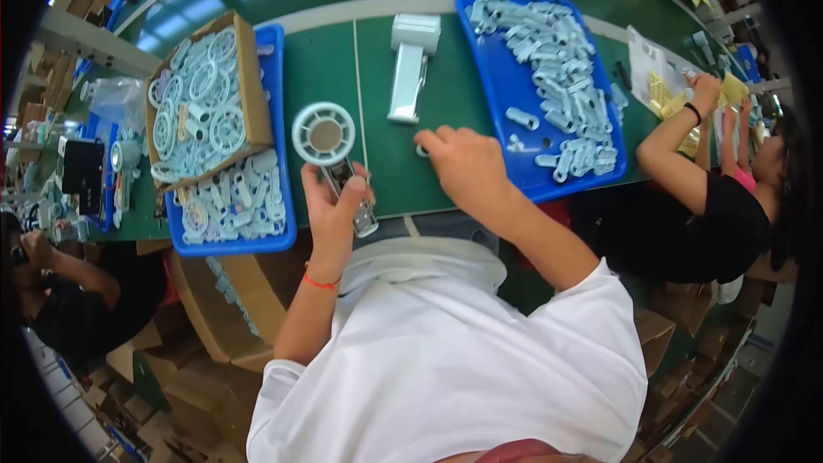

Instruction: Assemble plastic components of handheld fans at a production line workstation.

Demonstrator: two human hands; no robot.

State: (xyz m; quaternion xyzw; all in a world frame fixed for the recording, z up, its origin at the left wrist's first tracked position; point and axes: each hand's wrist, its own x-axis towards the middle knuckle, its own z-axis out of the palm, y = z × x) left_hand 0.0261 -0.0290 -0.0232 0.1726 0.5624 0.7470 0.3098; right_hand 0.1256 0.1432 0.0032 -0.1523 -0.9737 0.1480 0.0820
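My left hand (333, 207) is closed around the handle of a pale-blue handheld fan (324, 132). Its round, spoked head with a brownish centre points up and away from me, and the handle's inside shows dark parts. Over the green table, my right hand (467, 170) has its fingers drawn together at a small pale part (421, 152), mostly hidden by the fingertips. Just beyond that hand lies another pale device (410, 77) with a blocky head and a long, shiny handle.
On the left, a blue tray (231, 248) of pale plastic parts carries a cardboard box (257, 107) of rings. At right, another blue tray (493, 90) holds many small pale housings. A co-worker (686, 206) sits at the right; another person (64, 291) is at the far left.
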